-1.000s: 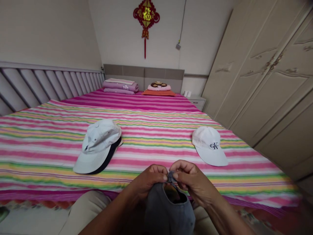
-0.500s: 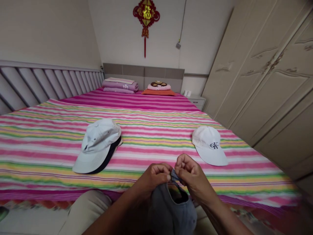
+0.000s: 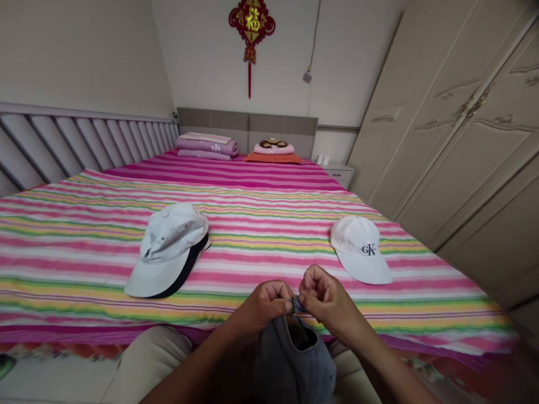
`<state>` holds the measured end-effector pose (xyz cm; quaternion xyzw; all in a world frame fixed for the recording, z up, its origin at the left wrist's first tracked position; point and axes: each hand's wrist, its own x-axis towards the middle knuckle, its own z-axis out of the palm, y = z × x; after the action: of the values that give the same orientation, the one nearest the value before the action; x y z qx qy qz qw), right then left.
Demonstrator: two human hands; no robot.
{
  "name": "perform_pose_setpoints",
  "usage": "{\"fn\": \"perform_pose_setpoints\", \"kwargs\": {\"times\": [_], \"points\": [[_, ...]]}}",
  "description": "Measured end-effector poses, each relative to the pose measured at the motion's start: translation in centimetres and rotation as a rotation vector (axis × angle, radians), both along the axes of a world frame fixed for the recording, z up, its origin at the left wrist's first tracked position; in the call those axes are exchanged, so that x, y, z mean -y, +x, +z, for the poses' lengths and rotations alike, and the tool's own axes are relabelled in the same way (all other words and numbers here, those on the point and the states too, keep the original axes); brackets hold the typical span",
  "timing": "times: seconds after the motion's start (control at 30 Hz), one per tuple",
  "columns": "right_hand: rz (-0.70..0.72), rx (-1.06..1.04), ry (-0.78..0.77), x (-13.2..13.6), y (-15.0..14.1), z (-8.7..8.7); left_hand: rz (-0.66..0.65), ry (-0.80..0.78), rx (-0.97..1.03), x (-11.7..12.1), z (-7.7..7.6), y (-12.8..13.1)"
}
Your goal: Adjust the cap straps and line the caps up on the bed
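Observation:
A grey baseball cap [image 3: 303, 362] hangs over my lap at the bed's near edge, its back opening turned up toward me. My left hand [image 3: 269, 306] pinches the cap's back strap at the left of the opening. With thumb and fingers closed, my right hand [image 3: 324, 297] grips the other part of the same strap [image 3: 297, 304]. The fingers hide most of the fastening. To the left lies a white cap [image 3: 168, 241] stacked on a dark cap [image 3: 185, 275]. Farther right rests a white cap with black letters [image 3: 360, 247].
A striped sheet [image 3: 261, 247] covers the bed. Folded purple bedding [image 3: 206, 148] and a pink folded item on an orange one [image 3: 273, 159] sit by the headboard [image 3: 229, 119]. A rail [image 3: 96, 143] borders the left; a wardrobe [image 3: 429, 112] stands right.
Both hands stay pinched on the strap. The right fingers have shifted slightly left along it, and the cap's body has swung a little to the left.

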<state>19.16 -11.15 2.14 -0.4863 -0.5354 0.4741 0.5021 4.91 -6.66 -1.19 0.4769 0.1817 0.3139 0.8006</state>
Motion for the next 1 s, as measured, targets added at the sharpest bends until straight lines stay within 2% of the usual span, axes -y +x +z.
{"fn": "perform_pose_setpoints", "kwargs": {"times": [0.17,0.37,0.6,0.73,1.0], "points": [[0.061,0.033,-0.008,0.3,0.4,0.1,-0.055,-0.015,-0.011,0.2,0.1,-0.3],[0.194,-0.053,-0.089,0.5,0.9,0.5,-0.131,-0.029,0.018,0.4,0.2,-0.8],[0.19,-0.051,-0.092,0.6,1.1,0.8,-0.17,-0.082,0.052,0.7,0.2,-0.9],[0.216,-0.059,-0.095,0.7,1.2,0.7,-0.143,-0.126,0.046,0.8,0.2,-0.7],[0.213,-0.04,-0.094,0.7,0.9,0.8,-0.116,-0.036,-0.041,0.8,0.6,-0.6]]}}
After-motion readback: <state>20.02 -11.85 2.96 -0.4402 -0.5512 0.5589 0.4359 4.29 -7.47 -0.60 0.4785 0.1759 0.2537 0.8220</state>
